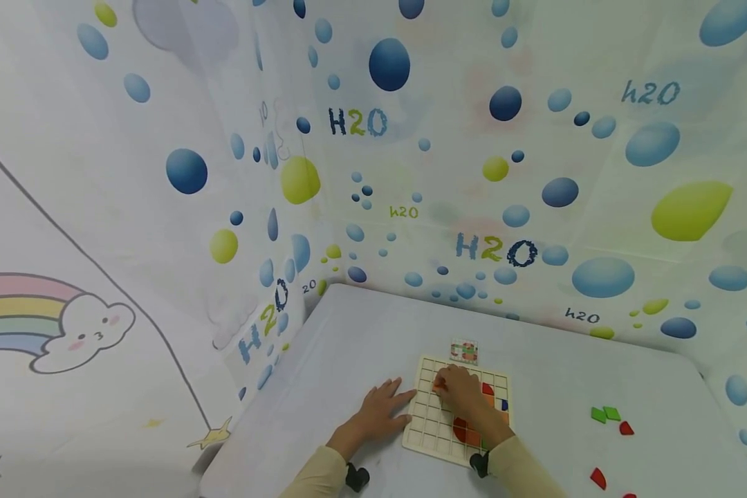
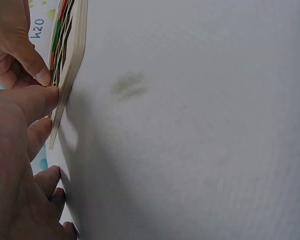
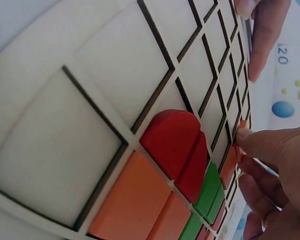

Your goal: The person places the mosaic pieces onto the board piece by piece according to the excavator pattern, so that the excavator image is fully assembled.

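I judge I'm mid-placement: my right hand pinches an orange block over the grid board, which lies mid-table, while my left hand lies flat, fingers straight, against the board's edge. Next it needs squaring into a cell. Loose nearby: two green blocks, three red (one half cropped).

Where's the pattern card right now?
In the head view, the pattern card lies on the table just beyond the grid board's far edge, ahead of the right hand.
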`<state>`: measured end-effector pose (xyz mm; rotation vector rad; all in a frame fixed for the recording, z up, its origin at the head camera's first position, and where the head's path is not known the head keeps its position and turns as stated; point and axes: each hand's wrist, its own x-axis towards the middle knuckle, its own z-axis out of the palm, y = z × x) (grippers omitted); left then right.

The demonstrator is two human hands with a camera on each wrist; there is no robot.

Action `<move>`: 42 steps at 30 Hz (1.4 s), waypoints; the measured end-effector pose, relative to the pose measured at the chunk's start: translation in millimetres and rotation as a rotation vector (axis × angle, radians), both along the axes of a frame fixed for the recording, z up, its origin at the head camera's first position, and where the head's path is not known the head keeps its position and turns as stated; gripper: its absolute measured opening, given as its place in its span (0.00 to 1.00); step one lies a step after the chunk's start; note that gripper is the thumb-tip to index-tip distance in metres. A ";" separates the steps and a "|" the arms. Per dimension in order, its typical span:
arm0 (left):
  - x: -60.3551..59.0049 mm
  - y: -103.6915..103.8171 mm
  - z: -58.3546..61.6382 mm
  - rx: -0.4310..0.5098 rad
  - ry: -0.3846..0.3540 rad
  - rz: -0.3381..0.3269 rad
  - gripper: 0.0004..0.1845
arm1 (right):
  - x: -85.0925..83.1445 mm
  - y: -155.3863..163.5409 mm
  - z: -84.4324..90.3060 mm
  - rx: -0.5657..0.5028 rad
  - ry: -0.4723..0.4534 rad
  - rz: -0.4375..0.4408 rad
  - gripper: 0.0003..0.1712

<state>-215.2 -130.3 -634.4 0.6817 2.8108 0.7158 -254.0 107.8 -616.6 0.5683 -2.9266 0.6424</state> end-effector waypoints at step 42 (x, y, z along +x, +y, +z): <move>3.2 2.3 4.9 -0.004 0.005 0.013 0.30 | 11.9 41.9 10.7 -0.079 0.022 -0.102 0.09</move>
